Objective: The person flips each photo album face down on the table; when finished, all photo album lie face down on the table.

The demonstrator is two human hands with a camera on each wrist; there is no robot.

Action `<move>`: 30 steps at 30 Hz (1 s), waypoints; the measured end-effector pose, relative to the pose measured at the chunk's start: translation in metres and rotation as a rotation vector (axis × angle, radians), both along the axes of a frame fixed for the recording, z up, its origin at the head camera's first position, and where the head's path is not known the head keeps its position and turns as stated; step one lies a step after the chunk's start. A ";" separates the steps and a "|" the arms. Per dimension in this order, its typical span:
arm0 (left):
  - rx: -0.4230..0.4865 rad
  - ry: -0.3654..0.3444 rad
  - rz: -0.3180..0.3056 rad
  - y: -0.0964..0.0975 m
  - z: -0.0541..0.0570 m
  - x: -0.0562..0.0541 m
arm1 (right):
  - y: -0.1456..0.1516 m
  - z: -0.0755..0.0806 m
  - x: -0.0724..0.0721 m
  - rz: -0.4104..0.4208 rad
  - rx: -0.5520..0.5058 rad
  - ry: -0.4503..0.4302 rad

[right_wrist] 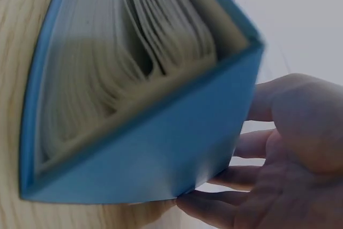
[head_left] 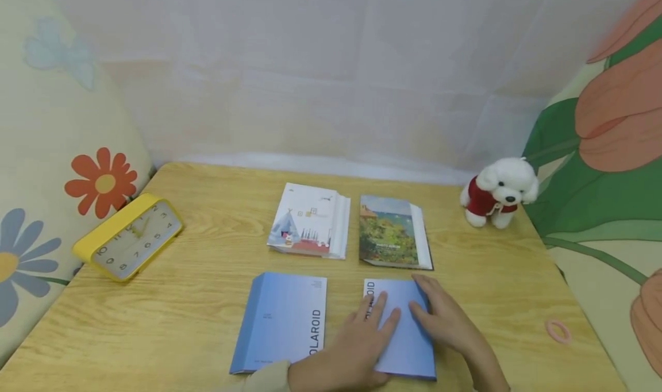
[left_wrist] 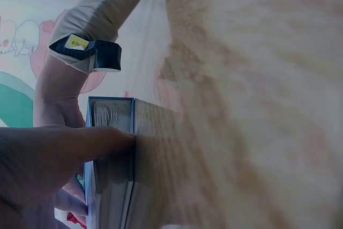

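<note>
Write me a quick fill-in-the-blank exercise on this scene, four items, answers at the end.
1. The left hand rests on an album with a ____ cover.
2. In the head view, the pink ring lies on the ____ side of the right hand.
3. The alarm clock has a ____ frame.
4. The white plush dog wears a ____ garment.

Missing words: blue; right; yellow; red.
</note>
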State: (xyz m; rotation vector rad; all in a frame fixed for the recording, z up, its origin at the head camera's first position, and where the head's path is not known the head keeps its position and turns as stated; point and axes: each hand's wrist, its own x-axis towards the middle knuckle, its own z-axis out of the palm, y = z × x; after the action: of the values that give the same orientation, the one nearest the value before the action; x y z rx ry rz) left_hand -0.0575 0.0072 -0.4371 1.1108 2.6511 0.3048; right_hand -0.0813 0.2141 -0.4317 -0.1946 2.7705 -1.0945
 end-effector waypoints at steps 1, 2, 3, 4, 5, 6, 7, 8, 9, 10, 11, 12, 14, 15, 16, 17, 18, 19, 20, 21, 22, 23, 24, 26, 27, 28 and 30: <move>0.002 0.005 0.002 -0.001 0.000 0.000 | 0.000 0.000 -0.001 0.003 0.005 0.003; 0.003 0.008 0.004 -0.002 -0.001 0.001 | -0.001 0.001 -0.001 0.008 0.014 0.006; 0.005 0.013 0.003 -0.003 -0.001 0.001 | -0.001 0.002 -0.002 0.011 0.024 0.007; 0.012 0.016 -0.004 -0.004 -0.002 0.000 | -0.002 0.003 -0.002 0.013 0.038 0.007; 0.027 0.013 -0.019 -0.006 -0.002 -0.002 | -0.003 0.004 -0.002 0.016 0.052 0.010; 0.049 0.000 -0.035 -0.010 -0.002 -0.003 | -0.004 0.005 -0.003 0.019 0.065 0.015; 0.082 -0.032 -0.046 -0.015 -0.001 -0.005 | -0.006 0.007 -0.003 0.026 0.082 0.023; 0.117 -0.065 -0.053 -0.023 0.002 -0.006 | -0.008 0.009 -0.003 0.035 0.105 0.036; 0.153 -0.093 -0.059 -0.032 0.004 -0.007 | -0.011 0.011 -0.003 0.046 0.125 0.052; 0.193 -0.115 -0.061 -0.043 0.007 -0.008 | -0.014 0.013 -0.003 0.054 0.145 0.067; 0.236 -0.134 -0.046 -0.055 0.010 -0.008 | -0.018 0.016 -0.003 0.068 0.153 0.084; 0.276 -0.147 -0.012 -0.068 0.013 -0.007 | -0.023 0.018 -0.004 0.081 0.159 0.099; 0.356 -0.108 0.071 -0.096 0.017 -0.005 | -0.034 0.024 -0.006 0.111 0.169 0.117; 0.396 -0.083 0.119 -0.109 0.017 -0.004 | -0.040 0.028 -0.008 0.127 0.168 0.119; 0.430 -0.056 0.171 -0.122 0.016 -0.003 | -0.047 0.031 -0.011 0.148 0.168 0.117; 0.455 -0.040 0.226 -0.134 0.015 -0.002 | -0.055 0.034 -0.015 0.177 0.170 0.117; 0.475 -0.030 0.277 -0.144 0.013 -0.001 | -0.063 0.037 -0.020 0.208 0.178 0.113; 0.483 -0.031 0.324 -0.153 0.010 0.001 | -0.071 0.039 -0.025 0.243 0.184 0.107; 0.482 -0.043 0.367 -0.160 0.007 0.002 | -0.079 0.039 -0.030 0.281 0.190 0.104; 0.480 -0.066 0.405 -0.167 0.004 0.004 | -0.087 0.039 -0.036 0.320 0.197 0.104; 0.469 -0.093 0.439 -0.172 0.001 0.006 | -0.095 0.038 -0.041 0.356 0.204 0.102; 0.464 -0.127 0.467 -0.177 -0.001 0.008 | -0.103 0.036 -0.046 0.388 0.208 0.105; 0.461 -0.163 0.490 -0.180 -0.002 0.010 | -0.111 0.034 -0.050 0.418 0.208 0.109; 0.453 -0.204 0.508 -0.186 -0.005 0.014 | -0.125 0.028 -0.057 0.467 0.210 0.118; 0.453 -0.216 0.511 -0.187 -0.006 0.015 | -0.131 0.025 -0.060 0.494 0.212 0.123; 0.448 -0.221 0.508 -0.189 -0.006 0.017 | -0.137 0.023 -0.062 0.516 0.217 0.132; 0.440 -0.219 0.498 -0.189 -0.007 0.018 | -0.147 0.018 -0.063 0.546 0.219 0.144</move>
State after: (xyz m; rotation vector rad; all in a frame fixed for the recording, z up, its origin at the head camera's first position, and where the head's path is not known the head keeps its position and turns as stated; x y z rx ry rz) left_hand -0.0393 -0.1822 -0.4438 0.4480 2.6841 1.0768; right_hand -0.1442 0.0673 -0.4141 -0.9634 2.6697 -0.6554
